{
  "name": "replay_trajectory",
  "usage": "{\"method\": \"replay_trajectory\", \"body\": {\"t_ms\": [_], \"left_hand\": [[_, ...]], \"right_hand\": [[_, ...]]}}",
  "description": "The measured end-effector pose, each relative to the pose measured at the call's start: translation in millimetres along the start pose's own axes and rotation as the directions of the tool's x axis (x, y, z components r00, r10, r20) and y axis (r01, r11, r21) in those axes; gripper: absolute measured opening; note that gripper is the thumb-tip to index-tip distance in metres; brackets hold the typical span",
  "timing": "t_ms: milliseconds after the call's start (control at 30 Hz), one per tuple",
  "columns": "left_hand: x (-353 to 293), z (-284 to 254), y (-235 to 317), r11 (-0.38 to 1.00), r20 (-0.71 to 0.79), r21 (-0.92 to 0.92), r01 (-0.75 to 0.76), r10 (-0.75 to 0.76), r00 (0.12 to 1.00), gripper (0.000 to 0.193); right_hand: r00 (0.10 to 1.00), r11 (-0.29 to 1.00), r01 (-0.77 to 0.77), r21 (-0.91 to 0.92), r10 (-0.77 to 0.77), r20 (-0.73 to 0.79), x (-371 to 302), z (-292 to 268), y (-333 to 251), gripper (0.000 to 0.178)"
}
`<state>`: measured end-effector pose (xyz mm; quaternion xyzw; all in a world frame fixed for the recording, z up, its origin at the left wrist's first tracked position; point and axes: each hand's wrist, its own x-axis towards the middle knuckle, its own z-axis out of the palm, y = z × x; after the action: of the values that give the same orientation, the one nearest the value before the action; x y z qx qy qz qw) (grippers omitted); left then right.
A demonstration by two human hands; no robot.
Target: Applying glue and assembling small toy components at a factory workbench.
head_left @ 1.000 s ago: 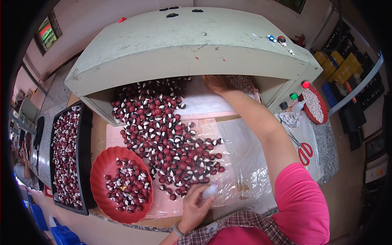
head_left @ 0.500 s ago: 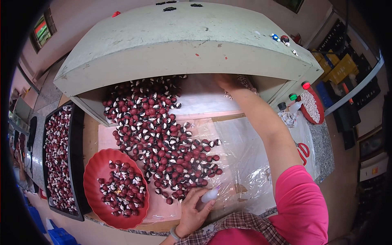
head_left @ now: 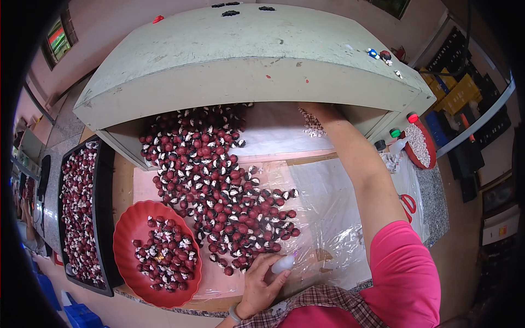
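Near the table's front edge, my left hand (head_left: 260,285) is closed around a small white squeeze bottle (head_left: 283,264) with a pinkish tip. Just beyond it spreads a large heap of small dark-red, black and white balls (head_left: 224,202), reaching back under the pale green hood. My right arm (head_left: 358,158) stretches under that hood (head_left: 235,82), and the hood's front edge hides most of my right hand (head_left: 320,111), fingers included. Beside that hand lies a pile of small whitish pieces (head_left: 313,126) on the white sheet.
A red scalloped bowl (head_left: 124,257) with more balls stands at the left, next to a filled black tray (head_left: 106,218). On the right are red-handled scissors (head_left: 408,205), small bottles with coloured caps (head_left: 395,133) and a red dish (head_left: 432,158) of whitish pieces. Clear plastic (head_left: 328,218) covers the tabletop.
My right hand has shifted right and deeper under the hood, exposing more of the whitish pile. My left hand keeps its hold on the squeeze bottle, nearly unmoved.
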<state>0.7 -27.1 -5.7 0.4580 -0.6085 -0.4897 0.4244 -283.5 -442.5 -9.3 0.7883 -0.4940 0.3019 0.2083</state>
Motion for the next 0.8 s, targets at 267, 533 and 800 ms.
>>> {"method": "replay_trajectory", "body": {"t_ms": [267,533,800], "left_hand": [[0,2,-1,0.999,0.017,-0.033,0.015,-0.015,1.0,0.031],[-3,3,-4,0.995,0.015,-0.074,0.07,-0.069,0.997,0.032],[-1,7,-3,0.997,0.022,-0.053,0.064,-0.063,0.998,0.031]], "right_hand": [[0.994,0.996,0.008,-0.09,0.002,0.111,-33,-20,-2,0.047],[0.901,0.972,-0.173,-0.158,0.221,0.372,-72,-76,-47,0.091],[0.889,0.95,-0.265,-0.164,0.307,0.34,-51,-32,-16,0.077]]}}
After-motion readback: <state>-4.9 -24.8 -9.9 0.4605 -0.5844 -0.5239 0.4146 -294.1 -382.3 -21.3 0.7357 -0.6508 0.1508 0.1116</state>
